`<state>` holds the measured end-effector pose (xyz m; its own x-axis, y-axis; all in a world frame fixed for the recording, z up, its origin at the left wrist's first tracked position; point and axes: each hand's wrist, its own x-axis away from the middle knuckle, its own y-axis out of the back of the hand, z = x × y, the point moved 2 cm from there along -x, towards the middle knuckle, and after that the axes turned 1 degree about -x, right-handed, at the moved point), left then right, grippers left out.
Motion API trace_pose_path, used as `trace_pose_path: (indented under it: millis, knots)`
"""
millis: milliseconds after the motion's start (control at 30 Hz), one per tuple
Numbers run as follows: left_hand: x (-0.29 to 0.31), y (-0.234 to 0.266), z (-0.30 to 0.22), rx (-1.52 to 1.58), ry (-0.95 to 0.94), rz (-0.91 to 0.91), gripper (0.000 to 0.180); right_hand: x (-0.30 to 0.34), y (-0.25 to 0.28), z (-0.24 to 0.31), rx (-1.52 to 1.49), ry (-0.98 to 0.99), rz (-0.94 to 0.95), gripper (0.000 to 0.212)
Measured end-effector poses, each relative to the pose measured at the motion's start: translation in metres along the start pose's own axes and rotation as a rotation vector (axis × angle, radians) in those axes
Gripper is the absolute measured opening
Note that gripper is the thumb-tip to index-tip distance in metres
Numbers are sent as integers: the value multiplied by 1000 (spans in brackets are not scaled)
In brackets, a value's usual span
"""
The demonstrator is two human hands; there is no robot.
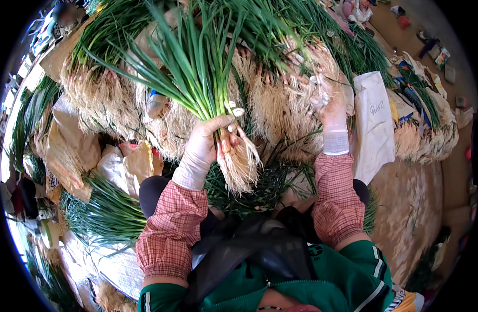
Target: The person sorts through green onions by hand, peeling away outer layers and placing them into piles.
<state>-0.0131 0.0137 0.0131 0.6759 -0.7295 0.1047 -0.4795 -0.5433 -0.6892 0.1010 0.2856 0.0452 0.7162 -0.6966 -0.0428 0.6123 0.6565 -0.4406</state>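
My left hand, in a pale glove, is closed round a bunch of spring onions. Its green leaves fan up and away from me, and its pinkish bulbs and pale roots hang below the fist. Farther right, my right hand is at the root ends of the big spring onion pile. Its white-tipped fingers curl in on some spring onions there, and roots partly hide the grip. Checked red sleeve covers are on both forearms.
Another bundle of spring onions lies by my left knee. Beside the pile are a tan sack and a white sack. More spring onions lie at the far right. Another person sits at the top right.
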Motion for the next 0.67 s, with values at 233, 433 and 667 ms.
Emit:
trace_pose_path:
  millis: [233, 433, 667]
  knots:
    - [5, -3, 6, -217, 84, 49, 35, 35, -34, -38, 661, 162, 171, 11]
    - [-7, -2, 19, -174, 126, -36, 21, 77, -65, -56, 1029, 307, 505, 24]
    - [-8, 2, 15, -238, 159, -29, 20, 48, -88, -77, 1146, 184, 659, 48]
